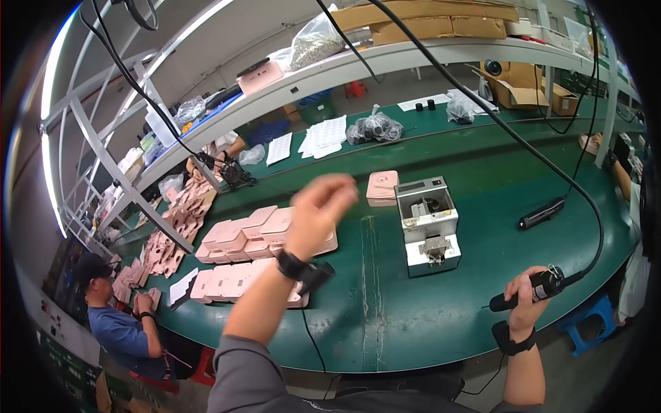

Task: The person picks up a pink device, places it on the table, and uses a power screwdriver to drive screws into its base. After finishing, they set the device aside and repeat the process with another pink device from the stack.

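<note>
My right hand grips a black corded electric screwdriver, its bit pointing left over the bench's near right part. My left hand, blurred by motion, is raised over the bench with its fingers partly curled; whether anything is in them I cannot tell. Right of it stands a grey and white screw feeder with an open top. Beside the feeder's far left corner sits a pink plastic housing. More pink housings lie stacked and in a row left of my left forearm, which partly covers them.
Another black screwdriver lies on the green bench at the right. Cables hang from above. A person in blue works at the far left near a heap of pink parts. A blue stool stands at right.
</note>
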### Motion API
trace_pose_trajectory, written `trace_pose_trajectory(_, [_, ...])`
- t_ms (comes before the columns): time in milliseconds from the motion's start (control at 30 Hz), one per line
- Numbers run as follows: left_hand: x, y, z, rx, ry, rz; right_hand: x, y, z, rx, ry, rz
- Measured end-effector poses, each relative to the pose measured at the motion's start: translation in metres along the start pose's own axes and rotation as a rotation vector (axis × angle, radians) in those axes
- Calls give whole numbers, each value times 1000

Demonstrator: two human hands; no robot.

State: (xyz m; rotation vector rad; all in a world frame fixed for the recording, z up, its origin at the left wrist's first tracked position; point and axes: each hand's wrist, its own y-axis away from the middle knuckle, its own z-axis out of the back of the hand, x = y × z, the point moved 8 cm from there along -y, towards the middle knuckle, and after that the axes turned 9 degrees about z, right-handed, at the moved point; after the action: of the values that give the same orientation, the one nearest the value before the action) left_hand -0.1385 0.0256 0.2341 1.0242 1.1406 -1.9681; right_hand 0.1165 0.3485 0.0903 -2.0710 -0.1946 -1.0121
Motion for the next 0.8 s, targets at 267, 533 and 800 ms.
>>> trace_pose_trajectory(267, [-145, -136, 160, -882, -959, -347, -8, -15, 11, -95, -28, -74])
trace_pose_trajectory(533, [-120, -239, 197, -594, -1253, 436, -7, -10, 11, -86, -28, -81])
trace_pose_trajectory(800, [-150, -180, 208, -715, -1211, 52, -16, -31, 12, -120, -125, -281])
